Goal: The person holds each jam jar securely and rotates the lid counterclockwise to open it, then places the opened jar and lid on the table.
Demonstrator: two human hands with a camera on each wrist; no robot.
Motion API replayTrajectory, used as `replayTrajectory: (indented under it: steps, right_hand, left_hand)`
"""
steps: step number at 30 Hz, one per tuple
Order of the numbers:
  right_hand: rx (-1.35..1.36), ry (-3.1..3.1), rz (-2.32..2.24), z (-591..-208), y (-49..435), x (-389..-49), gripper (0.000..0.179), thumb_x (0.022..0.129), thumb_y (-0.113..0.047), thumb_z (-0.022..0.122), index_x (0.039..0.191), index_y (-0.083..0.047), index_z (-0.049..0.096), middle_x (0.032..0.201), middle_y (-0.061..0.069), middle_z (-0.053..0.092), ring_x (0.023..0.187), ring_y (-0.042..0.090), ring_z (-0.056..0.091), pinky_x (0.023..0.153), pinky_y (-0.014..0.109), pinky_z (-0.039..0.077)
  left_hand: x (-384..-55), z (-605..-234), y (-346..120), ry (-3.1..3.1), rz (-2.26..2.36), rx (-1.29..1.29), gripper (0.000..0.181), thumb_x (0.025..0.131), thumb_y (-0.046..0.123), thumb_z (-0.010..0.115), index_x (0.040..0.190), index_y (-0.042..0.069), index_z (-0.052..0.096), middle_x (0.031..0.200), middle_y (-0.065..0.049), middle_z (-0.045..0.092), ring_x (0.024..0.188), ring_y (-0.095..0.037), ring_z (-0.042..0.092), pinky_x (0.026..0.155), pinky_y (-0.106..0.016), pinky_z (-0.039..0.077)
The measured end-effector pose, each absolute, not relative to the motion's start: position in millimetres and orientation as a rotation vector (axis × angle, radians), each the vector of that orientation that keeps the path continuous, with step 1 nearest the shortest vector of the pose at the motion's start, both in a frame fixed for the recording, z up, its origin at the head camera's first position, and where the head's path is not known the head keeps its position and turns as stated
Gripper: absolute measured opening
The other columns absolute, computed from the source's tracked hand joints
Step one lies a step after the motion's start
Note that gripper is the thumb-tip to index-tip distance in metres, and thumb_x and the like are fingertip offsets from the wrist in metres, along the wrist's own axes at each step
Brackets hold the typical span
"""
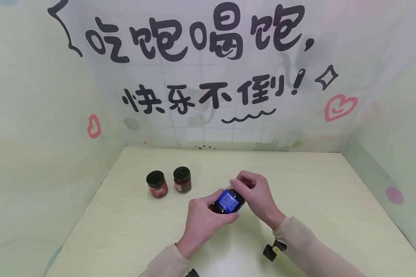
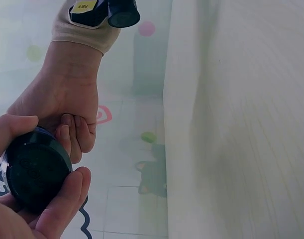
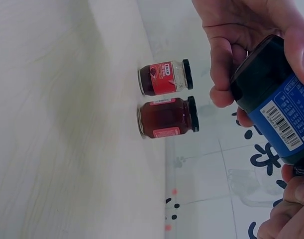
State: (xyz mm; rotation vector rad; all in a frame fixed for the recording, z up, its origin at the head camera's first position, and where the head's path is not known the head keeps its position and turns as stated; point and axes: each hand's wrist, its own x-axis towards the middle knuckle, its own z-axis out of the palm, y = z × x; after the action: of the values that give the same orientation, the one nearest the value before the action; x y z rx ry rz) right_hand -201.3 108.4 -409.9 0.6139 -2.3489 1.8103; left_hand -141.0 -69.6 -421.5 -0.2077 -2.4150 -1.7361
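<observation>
A dark glass jar with a blue label point(image 1: 227, 201) is held tilted above the table, its label facing up. My left hand point(image 1: 203, 220) grips the body near the base, thumb on one side and fingers on the other. In the left wrist view the round dark base point(image 2: 36, 172) faces the camera. At the opposite end, my right hand point(image 1: 260, 196) curls its fingers round the lid point(image 3: 303, 171), mostly hiding it. A barcode point(image 3: 281, 125) shows on the label in the right wrist view.
Two jars stand upright on the table point(image 1: 131, 223) to the left: one with a red label point(image 1: 157, 184) and one with dark red contents point(image 1: 182, 180), both with black lids. Printed walls point(image 1: 201, 134) enclose the table at the back and sides.
</observation>
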Motion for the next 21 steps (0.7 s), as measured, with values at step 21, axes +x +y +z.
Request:
replayTrajectory:
  steps: [21]
  right_hand:
    - [0.687,-2.37,1.739,-414.2,109.8,-204.3,0.022,0.099,-0.033,0.064,0.081,-0.021,0.064,0.069,0.003,0.058,0.061,0.02,0.052,0.051,0.031,0.047]
  left_hand:
    - [-140.1,-425.4,-70.4,-2.394,-1.619,-0.28,0.064,0.067,0.036,0.093,0.125,0.018,0.073,0.102,0.003,0.075,0.079,-0.007,0.068,0.063,-0.026,0.056]
